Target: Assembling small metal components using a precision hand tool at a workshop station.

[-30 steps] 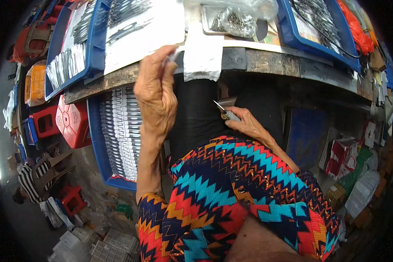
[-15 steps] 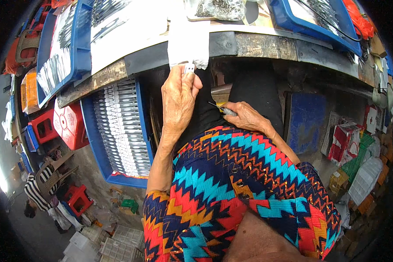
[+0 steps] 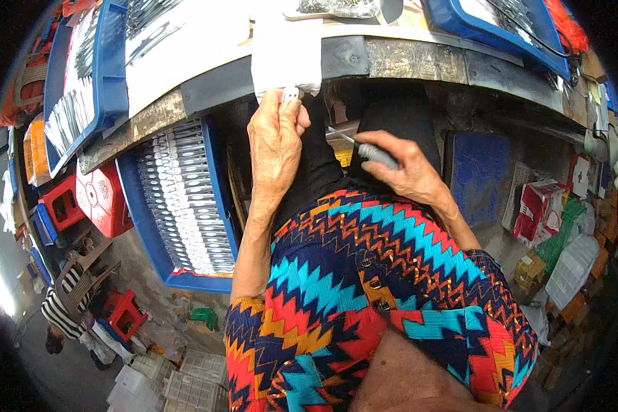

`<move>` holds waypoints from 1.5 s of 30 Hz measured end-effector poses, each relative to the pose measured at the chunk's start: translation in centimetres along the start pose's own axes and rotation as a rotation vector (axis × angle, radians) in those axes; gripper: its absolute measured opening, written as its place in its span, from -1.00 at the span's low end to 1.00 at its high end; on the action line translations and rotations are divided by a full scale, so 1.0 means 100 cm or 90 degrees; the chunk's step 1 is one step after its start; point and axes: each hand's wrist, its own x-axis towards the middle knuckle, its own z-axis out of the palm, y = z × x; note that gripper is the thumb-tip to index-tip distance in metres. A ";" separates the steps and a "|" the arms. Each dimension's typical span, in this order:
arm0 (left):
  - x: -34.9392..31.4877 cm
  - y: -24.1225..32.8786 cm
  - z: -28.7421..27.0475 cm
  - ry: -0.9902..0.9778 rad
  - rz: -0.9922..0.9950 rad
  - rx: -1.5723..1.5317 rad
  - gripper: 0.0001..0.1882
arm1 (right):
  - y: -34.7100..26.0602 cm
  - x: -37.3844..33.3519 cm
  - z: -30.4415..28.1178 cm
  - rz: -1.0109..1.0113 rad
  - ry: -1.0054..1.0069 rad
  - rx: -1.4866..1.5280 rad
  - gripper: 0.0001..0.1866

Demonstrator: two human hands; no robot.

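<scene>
My left hand is closed, pinching a small white plastic piece between thumb and fingers. The piece has small dark holes and is held just below the table's near edge, against the hanging end of a white sheet. To the right, over my lap, my right hand is wrapped around the grey handle of a screwdriver. Its thin metal shaft points up and left, toward the left hand but apart from the white piece.
A blue crate with rows of white and silver pieces stands below on the left. More blue trays, one at the table's left and one at its right, hold similar pieces. A clear bag of small dark parts lies on the table.
My right hand has risen from my lap with the screwdriver, whose grey handle now shows more. The left hand still pinches the white piece. The view has shifted slightly.
</scene>
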 end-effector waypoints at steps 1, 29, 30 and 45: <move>-0.001 -0.001 0.000 0.007 0.007 0.011 -0.81 | -0.012 0.002 -0.004 0.000 0.022 0.023 -0.64; -0.001 0.004 0.008 0.067 0.122 0.243 -0.88 | -0.030 0.036 -0.003 -0.158 0.097 0.016 -0.66; -0.001 0.004 0.008 0.072 0.135 0.263 -0.89 | -0.030 0.037 -0.003 -0.202 0.113 -0.039 -0.66; 0.004 -0.015 0.011 0.122 0.274 0.341 -0.92 | -0.041 0.045 -0.010 -0.330 0.093 -0.314 -0.66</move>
